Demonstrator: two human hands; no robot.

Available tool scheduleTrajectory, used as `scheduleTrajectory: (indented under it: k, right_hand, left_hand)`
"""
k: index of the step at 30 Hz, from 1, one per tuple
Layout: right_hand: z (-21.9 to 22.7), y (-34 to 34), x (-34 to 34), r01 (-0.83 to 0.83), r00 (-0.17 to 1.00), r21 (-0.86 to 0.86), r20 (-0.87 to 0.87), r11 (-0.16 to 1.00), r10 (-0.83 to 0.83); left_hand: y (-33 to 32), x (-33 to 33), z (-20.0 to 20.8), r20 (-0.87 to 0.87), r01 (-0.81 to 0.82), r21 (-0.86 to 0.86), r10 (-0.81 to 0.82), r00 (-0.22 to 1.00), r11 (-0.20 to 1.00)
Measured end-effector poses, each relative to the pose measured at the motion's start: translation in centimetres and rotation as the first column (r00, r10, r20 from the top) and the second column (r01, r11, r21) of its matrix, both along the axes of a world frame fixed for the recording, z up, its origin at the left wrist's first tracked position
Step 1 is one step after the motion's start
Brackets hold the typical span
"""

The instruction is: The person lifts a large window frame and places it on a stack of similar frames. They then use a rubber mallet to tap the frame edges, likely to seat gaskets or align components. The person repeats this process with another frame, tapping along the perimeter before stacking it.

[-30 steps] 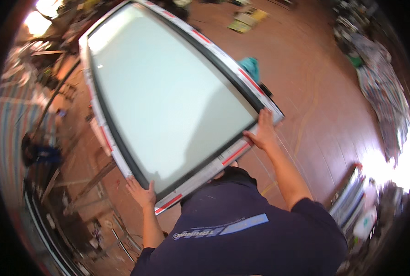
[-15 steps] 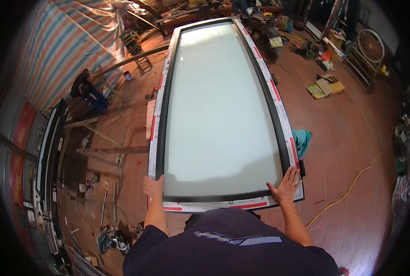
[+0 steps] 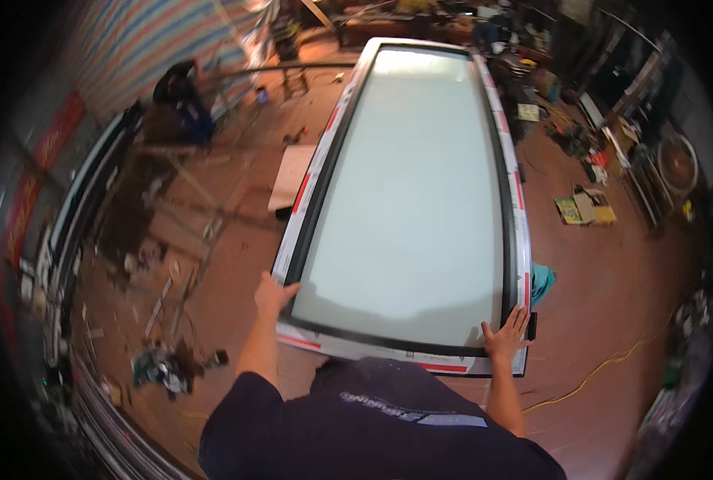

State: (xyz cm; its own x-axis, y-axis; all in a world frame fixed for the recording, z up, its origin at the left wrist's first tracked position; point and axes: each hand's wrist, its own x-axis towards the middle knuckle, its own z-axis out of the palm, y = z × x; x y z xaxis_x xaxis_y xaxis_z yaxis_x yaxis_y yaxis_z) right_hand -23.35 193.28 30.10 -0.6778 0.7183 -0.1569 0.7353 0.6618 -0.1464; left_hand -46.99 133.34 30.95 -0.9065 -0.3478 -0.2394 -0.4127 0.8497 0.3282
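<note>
A long framed glass panel [image 3: 404,200] stretches away in front of me, raised above the floor. Its pale pane sits inside a black inner border [image 3: 503,224], and white film with red marks covers the outer frame [image 3: 436,366]. At the near left corner my left hand [image 3: 273,296] grips the frame's edge, thumb over the top; its other fingers are partly hidden. My right hand [image 3: 503,336] lies flat on the near right corner, fingers spread. A teal cloth [image 3: 542,283] pokes out beneath the right edge, beside a pale board [image 3: 293,176] under the left edge.
At the far left a person in dark clothes [image 3: 182,100] bends over. Tools [image 3: 164,370] lie on the floor at lower left. A yellow cable [image 3: 588,388] crosses the floor at right, with flattened cardboard [image 3: 587,208] and a round fan [image 3: 678,164] farther off.
My view has swung, so the surroundings sit differently. More of the pale board shows at the panel's left and less teal cloth at its right. Both hands remain on the near corners.
</note>
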Motion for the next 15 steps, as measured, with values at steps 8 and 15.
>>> scheduleTrajectory:
  k: [8, 15]
  right_hand:
    - [-3.4, 3.1, 4.8, -0.132, 0.833, 0.255, -0.495, 0.958, 0.246]
    - [-2.4, 3.4, 7.8, 0.171, 0.885, 0.328, -0.466, 0.929, 0.001]
  left_hand:
    - [-6.6, 3.4, -3.8, -0.062, -0.013, 0.362, 0.038, 0.997, 0.932]
    - [-8.3, 5.4, -4.4, 0.023, -0.01, 0.62, -0.005, 1.0, 0.785]
